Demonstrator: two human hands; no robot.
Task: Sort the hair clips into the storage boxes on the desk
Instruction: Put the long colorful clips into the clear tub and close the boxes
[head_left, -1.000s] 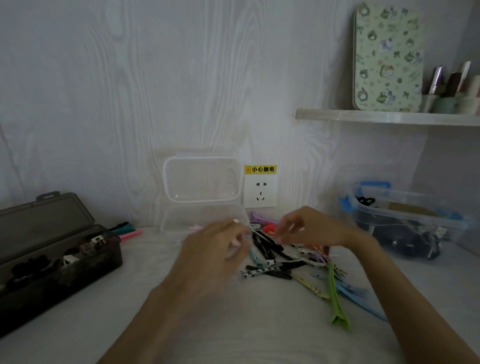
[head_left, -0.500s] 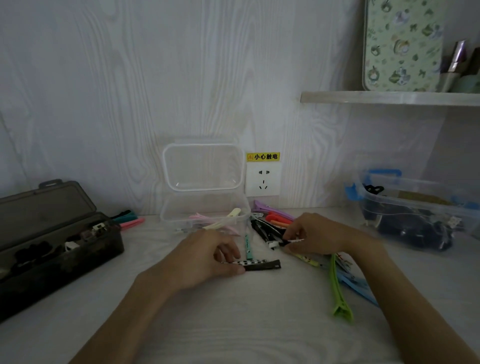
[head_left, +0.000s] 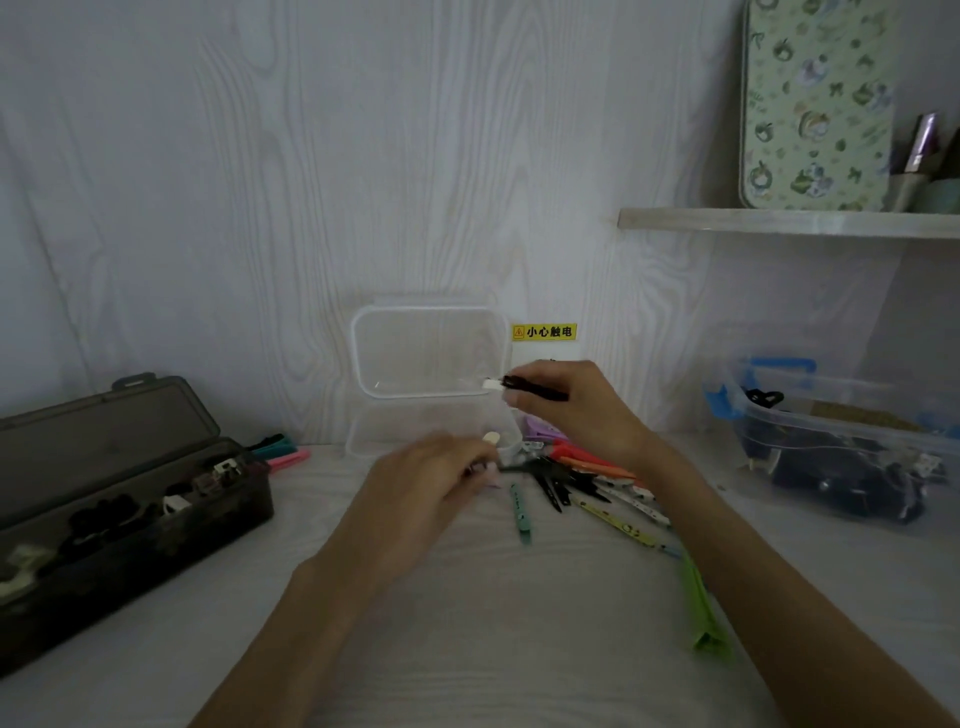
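The right hand (head_left: 566, 410) is raised above the desk and pinches a slim black hair clip with a white end (head_left: 524, 387) between thumb and fingertips, the clip lying roughly level with its white end pointing left, in front of the upright lid of the clear plastic storage box (head_left: 431, 353). Just below that grip sits the open body of the same box, and below and to the right of it lies the loose pile of coloured hair clips (head_left: 587, 478) on the pale wood-grain desk (head_left: 467, 649). The left hand (head_left: 431, 483) is blurred, low over the desk at the near rim of the clear box, fingers curled; whether it holds something I cannot tell. A teal clip (head_left: 521, 514) lies just right of it, a long lime-green clip (head_left: 701, 608) farther right. Well left of both hands stands an open smoky-grey plastic case (head_left: 104, 499); well right, a clear tub with blue latches (head_left: 831, 447).
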